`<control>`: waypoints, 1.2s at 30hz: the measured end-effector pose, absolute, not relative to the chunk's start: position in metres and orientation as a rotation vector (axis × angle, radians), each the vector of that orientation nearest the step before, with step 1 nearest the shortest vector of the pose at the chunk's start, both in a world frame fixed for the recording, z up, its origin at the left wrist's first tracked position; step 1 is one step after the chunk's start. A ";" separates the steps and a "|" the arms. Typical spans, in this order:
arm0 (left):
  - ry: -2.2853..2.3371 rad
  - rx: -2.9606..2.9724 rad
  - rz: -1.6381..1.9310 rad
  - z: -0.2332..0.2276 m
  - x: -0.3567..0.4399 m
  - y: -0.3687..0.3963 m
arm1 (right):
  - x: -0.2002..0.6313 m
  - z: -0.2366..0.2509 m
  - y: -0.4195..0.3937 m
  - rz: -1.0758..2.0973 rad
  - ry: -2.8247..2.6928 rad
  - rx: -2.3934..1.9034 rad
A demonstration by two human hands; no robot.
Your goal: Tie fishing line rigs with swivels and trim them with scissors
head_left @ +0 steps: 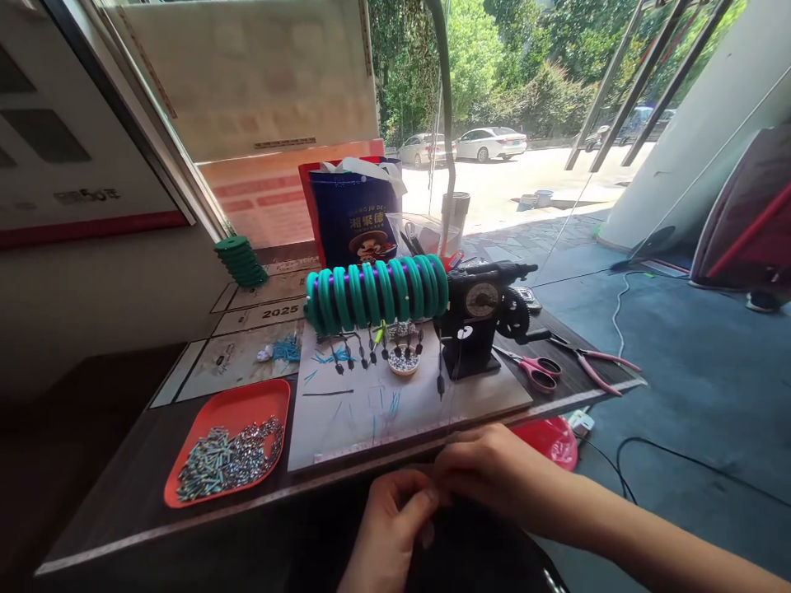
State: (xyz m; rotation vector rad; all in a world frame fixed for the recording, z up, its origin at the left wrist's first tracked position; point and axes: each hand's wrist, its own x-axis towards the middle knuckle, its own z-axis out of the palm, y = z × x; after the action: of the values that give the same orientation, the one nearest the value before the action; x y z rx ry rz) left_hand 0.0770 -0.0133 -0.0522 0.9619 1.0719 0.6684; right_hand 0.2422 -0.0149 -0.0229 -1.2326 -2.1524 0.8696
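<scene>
My left hand (399,519) and my right hand (485,461) meet just in front of the table's near edge. Both have their fingers pinched together, fingertips touching or nearly so; whatever lies between them is too small to make out. Beyond them, a black hand-cranked winder (473,338) carries a row of green foam rings (378,292) with purple showing between them. Several small dark weights (362,354) dangle under the rings, and one hangs lower near the winder's base. A round dish of small beads (404,362) sits beneath, on a pale board (346,428).
An orange tray (283,399) of small metal pieces is at left. Pink-handled scissors (537,369) and pliers (593,362) lie right of the winder. Behind stand a blue bag (352,206) and a stack of green rings (240,262). Below the right edge is a red plastic bag (553,441).
</scene>
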 end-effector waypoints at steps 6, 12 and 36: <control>1.040 0.996 0.560 -0.055 0.076 -0.010 | 0.242 -0.014 -0.012 0.947 -2.181 -1.219; 1.016 1.000 0.547 -0.056 0.076 -0.009 | 0.244 -0.004 -0.010 1.002 -2.210 -1.238; 0.832 0.405 0.557 -0.039 0.082 -0.013 | 0.237 -0.072 -0.048 -0.018 -2.059 -0.906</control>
State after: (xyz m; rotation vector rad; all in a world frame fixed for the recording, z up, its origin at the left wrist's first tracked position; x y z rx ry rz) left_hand 0.0820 -0.0134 -0.0394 0.4054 0.8323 0.5568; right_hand 0.2372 -0.0477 -0.0717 -0.9061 -2.0592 -0.0177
